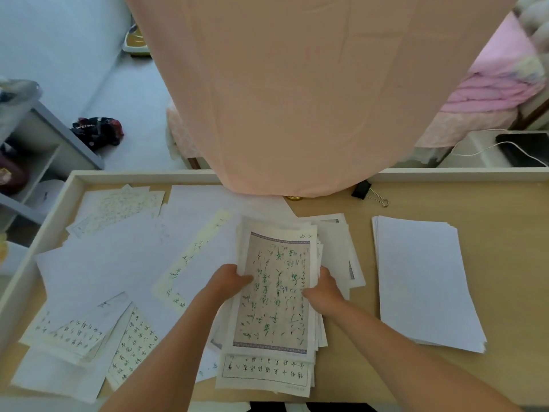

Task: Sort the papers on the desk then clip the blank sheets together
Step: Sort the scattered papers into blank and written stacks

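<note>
A stack of written sheets (276, 295) with green handwriting lies in the middle of the desk. My left hand (228, 282) grips its left edge and my right hand (325, 289) grips its right edge. A neat pile of blank sheets (424, 281) rests to the right, apart from my hands. A black binder clip (367, 191) lies at the back of the desk. Mixed blank and written papers (113, 263) are scattered across the left half.
The wooden desk (505, 233) has a raised pale rim along the back and left. A peach curtain (297, 84) hangs over the back edge. A grey shelf (44, 138) stands at the left, a bed with pink bedding (490, 90) at the right.
</note>
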A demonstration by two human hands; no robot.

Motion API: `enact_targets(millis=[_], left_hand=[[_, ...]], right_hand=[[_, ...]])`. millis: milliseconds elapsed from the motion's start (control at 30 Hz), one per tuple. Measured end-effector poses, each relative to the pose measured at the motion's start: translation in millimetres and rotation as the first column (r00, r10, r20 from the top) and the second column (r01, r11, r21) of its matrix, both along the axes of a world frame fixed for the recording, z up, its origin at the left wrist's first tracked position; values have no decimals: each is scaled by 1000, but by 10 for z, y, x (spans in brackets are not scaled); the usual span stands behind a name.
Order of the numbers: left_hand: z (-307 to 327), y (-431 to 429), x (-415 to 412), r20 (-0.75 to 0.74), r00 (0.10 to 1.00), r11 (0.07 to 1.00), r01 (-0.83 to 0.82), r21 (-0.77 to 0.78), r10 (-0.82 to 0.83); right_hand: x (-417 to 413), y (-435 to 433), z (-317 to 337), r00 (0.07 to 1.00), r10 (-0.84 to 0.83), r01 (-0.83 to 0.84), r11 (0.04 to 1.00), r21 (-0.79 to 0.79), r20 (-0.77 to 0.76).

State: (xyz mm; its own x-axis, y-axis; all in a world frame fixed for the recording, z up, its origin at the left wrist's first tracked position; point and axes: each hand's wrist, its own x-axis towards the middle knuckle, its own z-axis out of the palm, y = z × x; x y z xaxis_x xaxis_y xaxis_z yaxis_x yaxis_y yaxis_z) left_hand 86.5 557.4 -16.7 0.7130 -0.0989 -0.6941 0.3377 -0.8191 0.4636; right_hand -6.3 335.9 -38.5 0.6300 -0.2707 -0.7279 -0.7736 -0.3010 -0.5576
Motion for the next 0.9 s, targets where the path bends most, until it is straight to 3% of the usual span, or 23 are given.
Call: enact_targets(millis=[133, 267, 333, 433, 500, 567, 733, 900], left_hand=[[-7, -8, -148, 91, 996, 1000, -10, 10, 9], [53, 25, -251, 39, 986, 975, -157, -155, 165], [138, 51, -281, 19, 967, 936, -241, -256, 254], [269, 107, -355, -17, 948, 877, -301, -374, 318], [364, 113, -427, -69, 928, 818, -357, -451, 367], [466, 95, -500, -88, 897, 751, -413, -514, 433], [749, -56, -684, 8, 818, 666, -462, -585, 575], [1116, -257, -766, 130, 694, 572, -457, -681, 709]], right_hand=[[-14, -58, 36, 983, 180, -177, 981, -80, 29], [-55, -159, 60, 979, 197, -180, 951, -251, 47], [-93, -214, 47, 991, 110, -93, 977, -192, 78], [-103, -277, 124, 989, -24, 16, 998, 58, 147], [-74, -304, 219, 976, -156, 110, 956, 274, 153], [-32, -353, 317, 955, -265, 196, 904, 381, 135], [87, -450, 606, 910, -142, 10, 947, 323, 389], [188, -501, 1065, 772, -232, 35, 945, 325, 591]])
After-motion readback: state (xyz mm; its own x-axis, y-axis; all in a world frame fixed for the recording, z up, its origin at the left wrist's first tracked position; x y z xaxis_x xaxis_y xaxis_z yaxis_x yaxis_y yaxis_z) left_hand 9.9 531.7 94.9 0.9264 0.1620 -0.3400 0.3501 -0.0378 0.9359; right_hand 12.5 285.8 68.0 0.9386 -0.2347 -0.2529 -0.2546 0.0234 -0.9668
